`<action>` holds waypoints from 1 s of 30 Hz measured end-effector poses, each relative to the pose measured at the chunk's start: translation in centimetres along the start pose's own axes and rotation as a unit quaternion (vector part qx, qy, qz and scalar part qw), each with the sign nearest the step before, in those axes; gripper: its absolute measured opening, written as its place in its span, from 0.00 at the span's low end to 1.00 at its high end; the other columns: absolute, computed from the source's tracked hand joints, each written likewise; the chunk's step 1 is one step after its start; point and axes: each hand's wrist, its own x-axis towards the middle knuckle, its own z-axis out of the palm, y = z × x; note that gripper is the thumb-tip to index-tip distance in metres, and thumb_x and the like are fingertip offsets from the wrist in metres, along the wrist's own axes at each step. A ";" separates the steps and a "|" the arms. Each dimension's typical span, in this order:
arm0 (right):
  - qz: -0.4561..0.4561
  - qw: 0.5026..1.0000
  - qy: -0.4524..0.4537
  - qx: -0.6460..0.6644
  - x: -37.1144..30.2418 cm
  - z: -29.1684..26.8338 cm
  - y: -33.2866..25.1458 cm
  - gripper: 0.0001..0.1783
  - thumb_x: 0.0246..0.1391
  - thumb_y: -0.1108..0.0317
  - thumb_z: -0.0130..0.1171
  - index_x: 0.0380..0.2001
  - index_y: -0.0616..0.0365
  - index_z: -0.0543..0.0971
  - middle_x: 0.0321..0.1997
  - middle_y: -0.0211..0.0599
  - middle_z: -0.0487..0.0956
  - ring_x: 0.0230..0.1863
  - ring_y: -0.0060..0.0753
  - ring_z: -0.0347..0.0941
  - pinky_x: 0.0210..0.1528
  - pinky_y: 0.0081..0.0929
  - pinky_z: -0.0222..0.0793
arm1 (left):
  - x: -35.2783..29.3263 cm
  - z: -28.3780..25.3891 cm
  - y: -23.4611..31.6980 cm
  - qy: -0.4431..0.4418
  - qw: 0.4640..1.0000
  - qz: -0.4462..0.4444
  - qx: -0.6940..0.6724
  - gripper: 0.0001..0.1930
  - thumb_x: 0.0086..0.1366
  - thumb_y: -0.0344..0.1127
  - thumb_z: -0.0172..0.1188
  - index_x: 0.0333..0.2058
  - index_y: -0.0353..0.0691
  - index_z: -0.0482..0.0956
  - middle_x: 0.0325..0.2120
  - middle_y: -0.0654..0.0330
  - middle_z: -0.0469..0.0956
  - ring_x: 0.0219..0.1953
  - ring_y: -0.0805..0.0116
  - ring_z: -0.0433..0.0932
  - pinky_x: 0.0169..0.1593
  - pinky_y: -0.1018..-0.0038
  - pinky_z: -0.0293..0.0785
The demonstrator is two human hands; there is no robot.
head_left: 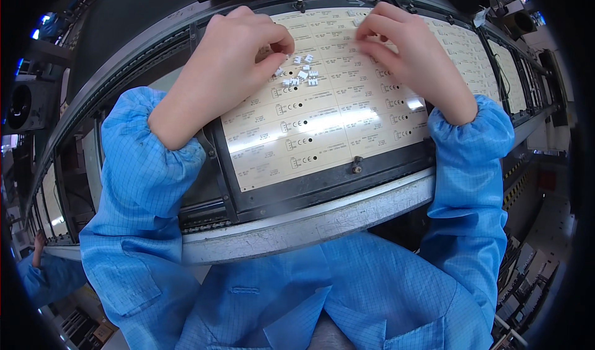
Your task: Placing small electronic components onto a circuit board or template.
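Left fingertips: the thumb and curled forefinger of the left hand (pixel 238 58) nearly meet; whether they pinch a part, I cannot tell.
Right fingertips: the forefinger and thumb of the right hand (pixel 412 49) bend toward each other, pointing left; what lies between them, if anything, is too blurred to tell.
White parts: a loose cluster of small white parts (pixel 303 75) lies between the hands, just right of and nearer than the left thumb tip, well apart from the right fingers.
Panel: the cream printed panel (pixel 365 117) lies under the cluster and both hands.
Frame: a black frame (pixel 310 189) borders the panel.
Rail: a scuffed metal rail (pixel 310 220) runs along the near side.
Sleeves: blue, checked sleeves (pixel 152 130) gather at both wrists.
Far left: another person's hand (pixel 39 241) shows beside the line.
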 end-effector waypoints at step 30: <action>0.064 0.974 0.044 0.212 1.3 -0.1 -4.1 0.08 0.54 0.73 0.58 0.38 0.64 0.77 0.27 0.43 0.78 0.29 0.35 0.77 0.34 0.28 0.72 | -1.4 -1.8 0.6 -0.022 0.997 -0.078 -0.018 0.07 0.56 0.27 0.65 0.34 0.38 0.87 0.34 0.57 0.84 0.40 0.58 0.79 0.45 0.67 0.78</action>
